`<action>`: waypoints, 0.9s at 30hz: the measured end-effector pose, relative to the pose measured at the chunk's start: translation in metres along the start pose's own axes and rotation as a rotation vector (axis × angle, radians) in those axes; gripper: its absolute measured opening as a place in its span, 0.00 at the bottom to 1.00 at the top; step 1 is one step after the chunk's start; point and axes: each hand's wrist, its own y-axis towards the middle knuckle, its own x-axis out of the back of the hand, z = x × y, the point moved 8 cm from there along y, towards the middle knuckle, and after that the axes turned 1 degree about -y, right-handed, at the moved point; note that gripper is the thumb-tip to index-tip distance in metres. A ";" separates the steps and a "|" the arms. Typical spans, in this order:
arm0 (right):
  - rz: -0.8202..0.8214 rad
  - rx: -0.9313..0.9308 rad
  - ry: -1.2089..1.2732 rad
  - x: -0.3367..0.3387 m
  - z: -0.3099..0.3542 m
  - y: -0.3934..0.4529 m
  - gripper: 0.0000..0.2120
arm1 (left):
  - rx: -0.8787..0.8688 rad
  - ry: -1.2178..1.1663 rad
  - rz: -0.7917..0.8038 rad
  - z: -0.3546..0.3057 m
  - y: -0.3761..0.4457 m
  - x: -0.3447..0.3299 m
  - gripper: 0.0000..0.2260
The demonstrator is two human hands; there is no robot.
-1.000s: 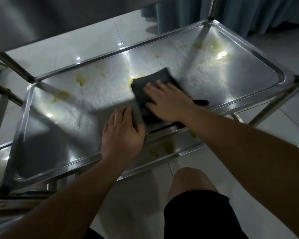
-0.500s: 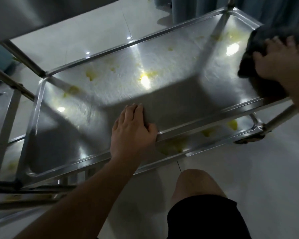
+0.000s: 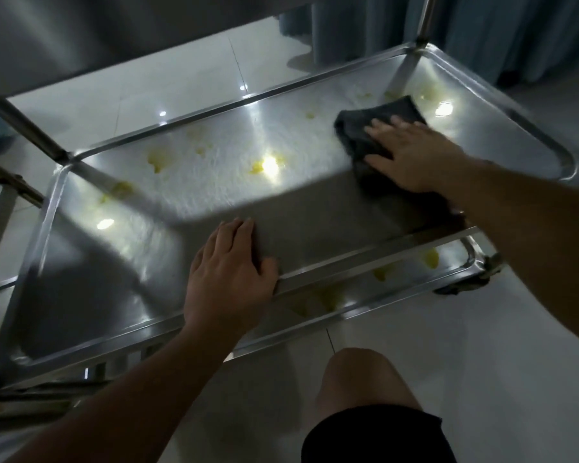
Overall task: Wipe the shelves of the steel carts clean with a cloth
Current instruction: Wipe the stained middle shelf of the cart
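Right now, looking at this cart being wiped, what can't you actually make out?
All from the head view:
- The shelf surface under the dark cloth and right hand: covered, so any stains there are hidden.
- The lower shelf: only a strip shows past the upper shelf's rim.
- The shelf's near left corner: too shadowed to judge clean or dirty.
- The left hand rests on the front rim, hiding it there.

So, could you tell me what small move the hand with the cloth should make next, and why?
Probably sweep the dark cloth leftward under the right hand along the shelf, toward the yellow smear near the middle; more yellow spots lie beyond it, unwiped. The left hand braces the front rim.
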 end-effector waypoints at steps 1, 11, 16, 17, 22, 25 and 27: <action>-0.016 -0.101 -0.005 0.002 -0.035 -0.002 0.37 | -0.001 -0.001 0.003 -0.001 0.000 0.001 0.30; -0.005 -0.784 0.059 -0.011 -0.144 -0.094 0.45 | 0.022 0.010 0.021 -0.006 -0.001 0.004 0.29; 0.020 -0.571 0.035 -0.011 -0.056 -0.115 0.41 | 0.027 0.005 0.021 -0.009 -0.001 0.006 0.30; 0.005 -0.445 0.021 -0.010 -0.026 -0.116 0.41 | 0.025 0.005 0.020 -0.010 -0.001 0.006 0.30; -0.027 0.082 0.030 -0.017 0.117 -0.137 0.40 | 0.018 0.013 0.033 -0.009 -0.001 0.005 0.28; -0.045 0.197 -0.003 -0.015 0.127 -0.145 0.39 | 0.018 0.007 0.060 -0.007 -0.001 0.004 0.29; -0.052 0.209 -0.039 -0.011 0.105 -0.146 0.40 | 0.007 0.005 0.072 -0.006 -0.001 0.003 0.30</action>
